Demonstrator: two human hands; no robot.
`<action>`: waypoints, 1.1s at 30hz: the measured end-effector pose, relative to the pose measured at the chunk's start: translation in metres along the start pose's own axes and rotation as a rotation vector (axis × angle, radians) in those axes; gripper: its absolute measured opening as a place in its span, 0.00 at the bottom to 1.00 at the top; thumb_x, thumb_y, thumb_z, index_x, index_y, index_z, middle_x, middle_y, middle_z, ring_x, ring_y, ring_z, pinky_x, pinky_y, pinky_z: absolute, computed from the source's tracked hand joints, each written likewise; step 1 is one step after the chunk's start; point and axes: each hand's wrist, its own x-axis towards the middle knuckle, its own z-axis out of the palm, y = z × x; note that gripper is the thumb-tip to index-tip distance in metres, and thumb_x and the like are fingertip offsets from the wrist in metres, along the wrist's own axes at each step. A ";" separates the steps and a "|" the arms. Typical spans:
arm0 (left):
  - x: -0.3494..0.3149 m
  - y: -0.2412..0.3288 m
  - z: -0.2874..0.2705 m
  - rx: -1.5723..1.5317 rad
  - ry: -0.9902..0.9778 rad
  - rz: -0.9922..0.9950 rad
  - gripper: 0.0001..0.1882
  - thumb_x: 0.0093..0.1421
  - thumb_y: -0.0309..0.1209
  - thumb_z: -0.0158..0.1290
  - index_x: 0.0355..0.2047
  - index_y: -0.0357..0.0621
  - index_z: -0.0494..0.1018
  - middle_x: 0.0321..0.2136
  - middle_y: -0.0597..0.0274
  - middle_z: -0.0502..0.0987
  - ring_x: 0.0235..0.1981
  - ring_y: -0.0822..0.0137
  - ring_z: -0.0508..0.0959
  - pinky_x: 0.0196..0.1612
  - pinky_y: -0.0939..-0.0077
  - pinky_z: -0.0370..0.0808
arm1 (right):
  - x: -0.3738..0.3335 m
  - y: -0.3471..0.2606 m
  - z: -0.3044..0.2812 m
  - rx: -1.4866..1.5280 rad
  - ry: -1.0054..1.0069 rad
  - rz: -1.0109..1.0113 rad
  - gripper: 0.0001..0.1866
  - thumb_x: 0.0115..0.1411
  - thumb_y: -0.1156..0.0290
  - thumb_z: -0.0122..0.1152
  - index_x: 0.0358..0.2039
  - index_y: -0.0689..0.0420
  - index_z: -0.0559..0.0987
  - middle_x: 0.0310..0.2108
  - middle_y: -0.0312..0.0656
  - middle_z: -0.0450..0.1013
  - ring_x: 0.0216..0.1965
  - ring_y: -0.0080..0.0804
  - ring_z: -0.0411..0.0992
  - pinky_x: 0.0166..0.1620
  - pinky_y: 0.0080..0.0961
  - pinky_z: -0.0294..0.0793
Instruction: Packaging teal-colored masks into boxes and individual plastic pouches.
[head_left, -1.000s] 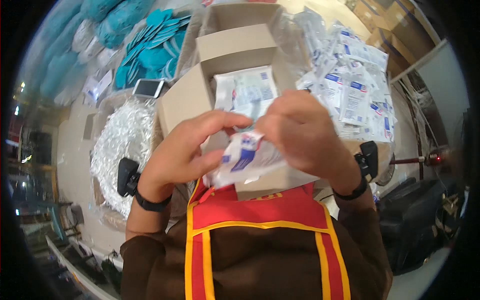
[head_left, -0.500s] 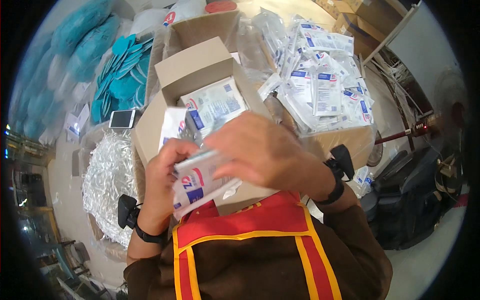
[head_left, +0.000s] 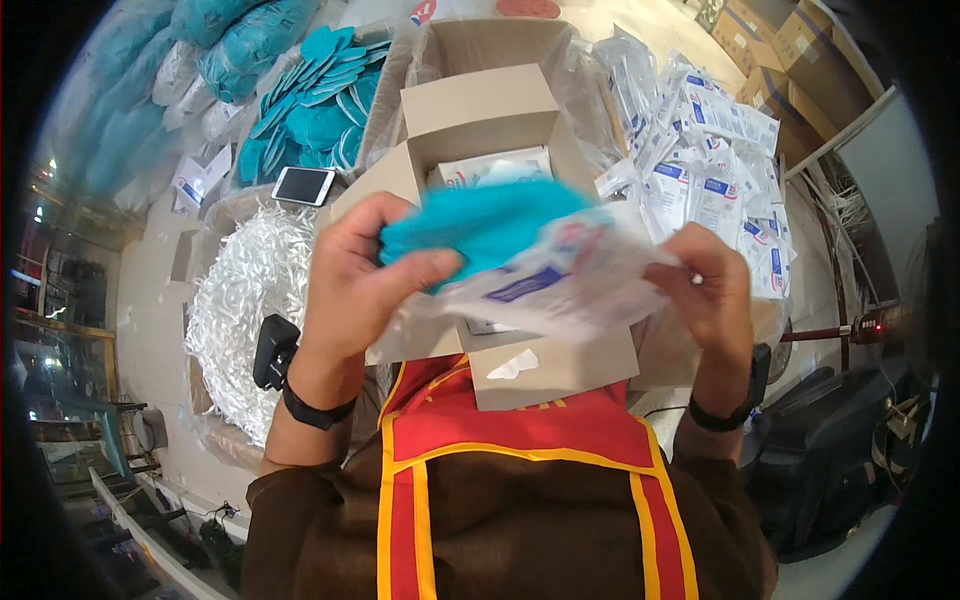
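Observation:
Between my hands, above the open carton, a teal fabric piece, rounded like a folded mask, lies partly behind a printed clear-and-white plastic bag. My left hand grips the teal piece's left end, thumb on top. The bag's right edge is pinched in the fingers of my right hand. Both things are smeared by motion, so I cannot tell whether the teal end is inside the bag. Below them stands the open carton, with printed packets partly showing inside.
To the left are a box of teal pieces, a white phone and a container of shiny white strips. Right of the carton, sealed packets heap up in another box. Brown cartons stand at the far right.
My hands have spread apart; the right one moved right, drawing the bag's edge out. The teal piece now shows in my left hand. The whole view has shifted slightly.

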 end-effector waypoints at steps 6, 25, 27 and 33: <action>0.035 -0.017 -0.022 -0.435 0.365 0.125 0.12 0.51 0.22 0.62 0.33 0.42 0.70 0.31 0.64 0.77 0.32 0.75 0.75 0.39 0.81 0.72 | -0.029 0.095 -0.107 0.190 0.569 0.321 0.06 0.59 0.74 0.57 0.35 0.62 0.75 0.30 0.34 0.74 0.30 0.16 0.69 0.35 0.15 0.68; 0.022 -0.013 0.010 -0.338 0.210 0.024 0.12 0.50 0.26 0.63 0.31 0.42 0.70 0.27 0.67 0.75 0.28 0.77 0.74 0.32 0.83 0.73 | 0.027 -0.122 0.029 1.017 -1.129 -0.717 0.13 0.60 0.71 0.54 0.44 0.62 0.74 0.32 0.50 0.72 0.31 0.38 0.71 0.30 0.32 0.70; 0.018 -0.010 0.009 -0.286 0.167 0.000 0.12 0.50 0.26 0.63 0.31 0.42 0.70 0.27 0.66 0.75 0.29 0.76 0.75 0.32 0.83 0.74 | 0.020 -0.123 0.039 0.880 -1.324 -0.620 0.16 0.59 0.66 0.57 0.45 0.62 0.73 0.37 0.48 0.72 0.38 0.44 0.70 0.39 0.37 0.69; 0.015 -0.016 0.003 -0.310 0.169 -0.015 0.12 0.51 0.26 0.63 0.31 0.41 0.70 0.27 0.66 0.75 0.29 0.76 0.75 0.32 0.83 0.74 | 0.020 -0.122 0.050 1.062 -1.151 -0.844 0.16 0.59 0.67 0.57 0.45 0.61 0.70 0.41 0.48 0.67 0.38 0.43 0.68 0.38 0.33 0.69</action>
